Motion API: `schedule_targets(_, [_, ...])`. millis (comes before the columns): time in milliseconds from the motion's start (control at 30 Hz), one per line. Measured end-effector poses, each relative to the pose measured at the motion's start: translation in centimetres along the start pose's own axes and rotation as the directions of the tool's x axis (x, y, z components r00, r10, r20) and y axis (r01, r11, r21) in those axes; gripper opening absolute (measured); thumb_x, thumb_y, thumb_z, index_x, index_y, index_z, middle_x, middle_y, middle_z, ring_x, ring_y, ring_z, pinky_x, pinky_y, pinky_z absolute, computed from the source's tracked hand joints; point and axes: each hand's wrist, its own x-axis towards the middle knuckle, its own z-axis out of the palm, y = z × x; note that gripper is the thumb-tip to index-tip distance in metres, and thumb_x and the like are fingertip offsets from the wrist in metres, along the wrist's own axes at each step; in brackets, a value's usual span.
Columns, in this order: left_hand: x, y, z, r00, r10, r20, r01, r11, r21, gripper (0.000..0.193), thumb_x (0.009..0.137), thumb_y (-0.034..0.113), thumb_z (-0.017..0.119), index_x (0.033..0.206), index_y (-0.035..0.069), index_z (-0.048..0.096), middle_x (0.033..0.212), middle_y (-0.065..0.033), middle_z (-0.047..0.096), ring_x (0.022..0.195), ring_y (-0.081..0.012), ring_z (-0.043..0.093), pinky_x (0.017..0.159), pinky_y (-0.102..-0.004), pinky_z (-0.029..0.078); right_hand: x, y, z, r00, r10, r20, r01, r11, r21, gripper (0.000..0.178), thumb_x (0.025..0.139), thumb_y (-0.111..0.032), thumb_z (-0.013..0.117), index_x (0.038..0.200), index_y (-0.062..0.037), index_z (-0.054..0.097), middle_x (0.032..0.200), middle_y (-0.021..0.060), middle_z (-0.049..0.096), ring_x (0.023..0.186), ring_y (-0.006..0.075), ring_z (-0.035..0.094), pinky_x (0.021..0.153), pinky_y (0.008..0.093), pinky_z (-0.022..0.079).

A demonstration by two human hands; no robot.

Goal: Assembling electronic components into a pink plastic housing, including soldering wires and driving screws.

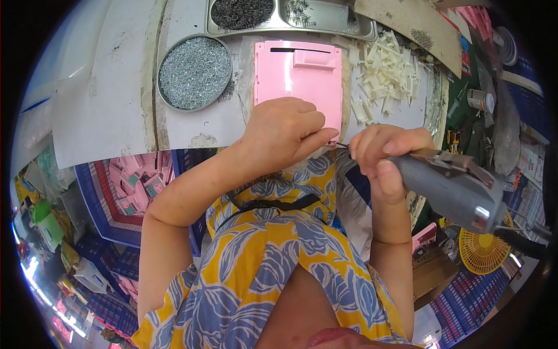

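Observation:
A pink plastic panel (279, 75) with a dark slot and a raised block near its far edge lies in front of me. Over its near part rests my left hand (285, 134), fingers curled, with thumb and forefinger closed at the near right corner. Whatever those fingers pinch is hidden. My right hand (386, 154) is wrapped round the front of a grey electric screwdriver (447, 186), held tilted sideways. Its thin bit points left and reaches that same corner, close to my left thumb.
Left of the panel stands a round dish of small silvery screws (195, 72). A metal tray (276, 26) with dark springs lies beyond. Cream plastic parts (389, 75) are heaped at the right. A blue crate (110, 227) of pink parts sits lower left; a yellow fan (485, 250), lower right.

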Motion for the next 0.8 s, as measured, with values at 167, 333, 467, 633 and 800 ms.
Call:
schedule_targets(167, [-0.3, -0.3, 0.0, 1.0, 0.029, -0.008, -0.03, 0.996, -0.085, 0.023, 0.086, 0.018, 0.075, 0.078, 0.007, 0.056, 0.071, -0.0111, 0.052, 0.067, -0.0326, 0.055, 0.059, -0.0427, 0.044, -0.1, 1.4, -1.0, 0.987, -0.036, 0.158, 0.047, 0.997, -0.066, 0.026, 0.085, 0.002, 0.068, 0.104, -0.0045, 0.052, 0.077, 0.0103, 0.059, 0.066, 0.0195, 0.057, 0.066, 0.0364, 0.053])
schedule_targets(333, [-1.3, 0.0, -0.1, 0.996, 0.084, -0.034, -0.087, 0.99, -0.107, 0.015, 0.084, 0.012, 0.075, 0.089, 0.007, 0.062, 0.083, -0.0088, 0.062, 0.076, -0.0304, 0.061, 0.067, -0.0412, 0.048, 1.2, -0.3, 0.1, 0.998, -0.027, 0.052, 0.03, 0.998, -0.051, 0.029, 0.089, -0.008, 0.072, 0.109, -0.0076, 0.052, 0.067, 0.0036, 0.056, 0.055, 0.0184, 0.054, 0.057, 0.0348, 0.05])
schedule_targets(467, [-1.3, 0.9, 0.6, 0.987, 0.129, -0.099, -0.144, 0.977, -0.158, 0.019, 0.081, 0.007, 0.077, 0.097, 0.007, 0.066, 0.093, -0.0072, 0.069, 0.084, -0.0278, 0.066, 0.073, -0.0395, 0.051, 3.2, -2.4, 1.2, 0.987, -0.136, 0.085, 0.131, 0.99, 0.057, 0.032, 0.093, -0.026, 0.073, 0.109, -0.0137, 0.049, 0.06, -0.0032, 0.051, 0.048, 0.0126, 0.05, 0.05, 0.0307, 0.046])
schedule_targets(633, [-1.5, 0.6, 0.6, 0.99, 0.111, -0.091, -0.122, 0.985, -0.125, 0.024, 0.079, 0.008, 0.079, 0.099, 0.007, 0.067, 0.096, -0.0068, 0.07, 0.086, -0.0281, 0.066, 0.076, -0.0388, 0.051, 3.1, -2.2, 1.3, 0.991, -0.095, 0.09, 0.086, 0.991, 0.101, 0.032, 0.092, -0.024, 0.076, 0.108, -0.0103, 0.052, 0.064, 0.0024, 0.055, 0.054, 0.0181, 0.053, 0.056, 0.0339, 0.048])
schedule_targets(800, [-0.6, 0.1, -1.2, 0.981, 0.093, -0.168, -0.077, 0.992, 0.1, 0.027, 0.074, 0.011, 0.081, 0.099, 0.009, 0.069, 0.095, -0.0083, 0.068, 0.089, -0.0301, 0.066, 0.079, -0.0407, 0.05, 3.6, -1.3, 0.8, 0.993, -0.116, 0.015, 0.116, 0.993, 0.03, 0.032, 0.093, -0.021, 0.074, 0.108, -0.01, 0.049, 0.065, 0.0046, 0.055, 0.056, 0.0177, 0.051, 0.057, 0.0352, 0.047])
